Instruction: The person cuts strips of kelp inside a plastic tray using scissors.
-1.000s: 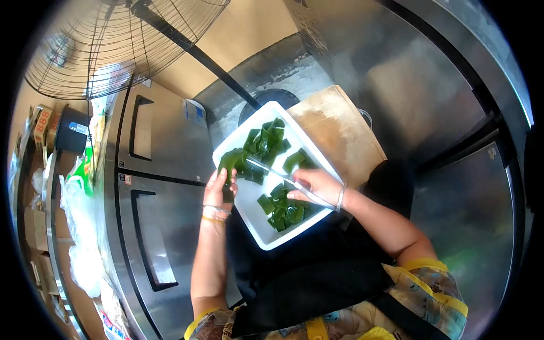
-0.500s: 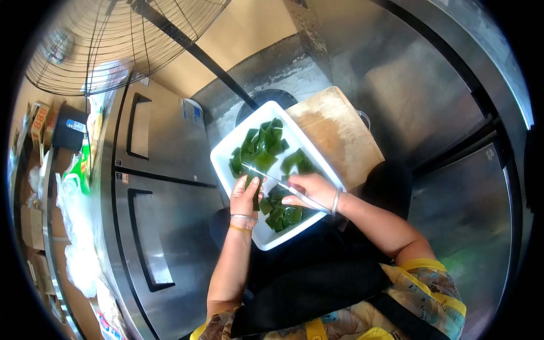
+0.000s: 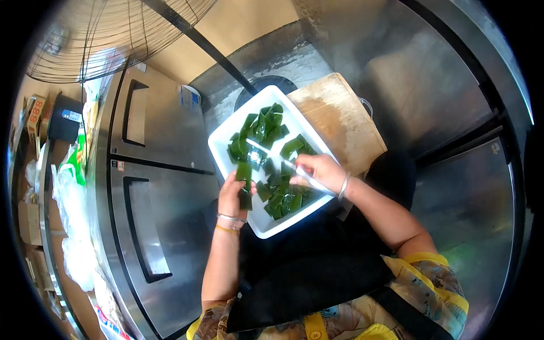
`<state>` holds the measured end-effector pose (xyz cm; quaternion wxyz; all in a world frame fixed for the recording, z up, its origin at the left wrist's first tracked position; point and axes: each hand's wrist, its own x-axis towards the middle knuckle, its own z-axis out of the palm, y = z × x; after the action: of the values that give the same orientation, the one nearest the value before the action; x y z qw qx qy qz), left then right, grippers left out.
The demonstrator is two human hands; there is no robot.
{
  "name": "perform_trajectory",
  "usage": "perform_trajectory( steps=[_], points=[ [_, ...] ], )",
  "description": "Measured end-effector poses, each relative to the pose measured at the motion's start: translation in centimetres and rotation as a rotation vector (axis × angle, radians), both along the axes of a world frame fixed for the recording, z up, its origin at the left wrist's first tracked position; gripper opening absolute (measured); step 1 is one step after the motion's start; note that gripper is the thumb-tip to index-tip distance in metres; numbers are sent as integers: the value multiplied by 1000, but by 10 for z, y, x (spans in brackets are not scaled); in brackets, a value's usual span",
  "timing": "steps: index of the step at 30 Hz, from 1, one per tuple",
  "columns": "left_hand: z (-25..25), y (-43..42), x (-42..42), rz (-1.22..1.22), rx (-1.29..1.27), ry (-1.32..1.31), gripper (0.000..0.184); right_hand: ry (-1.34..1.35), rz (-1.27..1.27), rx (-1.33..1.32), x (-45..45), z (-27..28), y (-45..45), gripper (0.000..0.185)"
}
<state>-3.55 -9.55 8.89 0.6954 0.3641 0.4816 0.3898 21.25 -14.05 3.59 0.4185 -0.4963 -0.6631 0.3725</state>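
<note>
A white rectangular tray lies tilted across the lap, with cut dark green leafy pieces in two heaps. My left hand is closed on a green strip at the tray's left edge; the strip's lower end hangs below the fingers. Over the tray's right side, my right hand is closed around scissors, whose blades point up and left toward the upper heap. The handles are partly hidden by the fingers.
A wooden board stands beyond the tray to the right. Steel cabinets flank both sides. A wire fan cage with a black pole is at the upper left. Plastic bags and a shelf with boxes line the far left.
My left hand first moved right toward the scissors, then slightly back left with a shorter-looking strip. More green pieces lie in the lower heap. The view has shifted a little.
</note>
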Motion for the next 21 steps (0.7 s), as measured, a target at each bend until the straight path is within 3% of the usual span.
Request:
perform_trajectory(
  steps=[2, 10, 16, 21],
  points=[
    [1, 5, -7, 70, -22, -143, 32, 58, -11, -16, -2, 3, 0, 36],
    [0, 13, 3, 279, 27, -168, 27, -149, 131, -73, -7, 7, -2, 45],
    [3, 7, 20, 194, -16, -182, 32, -133, 145, -42, -13, 3, -3, 47],
    [-12, 3, 24, 210, 36, -125, 24, -98, 127, -2, -15, 2, -3, 47]
  ],
)
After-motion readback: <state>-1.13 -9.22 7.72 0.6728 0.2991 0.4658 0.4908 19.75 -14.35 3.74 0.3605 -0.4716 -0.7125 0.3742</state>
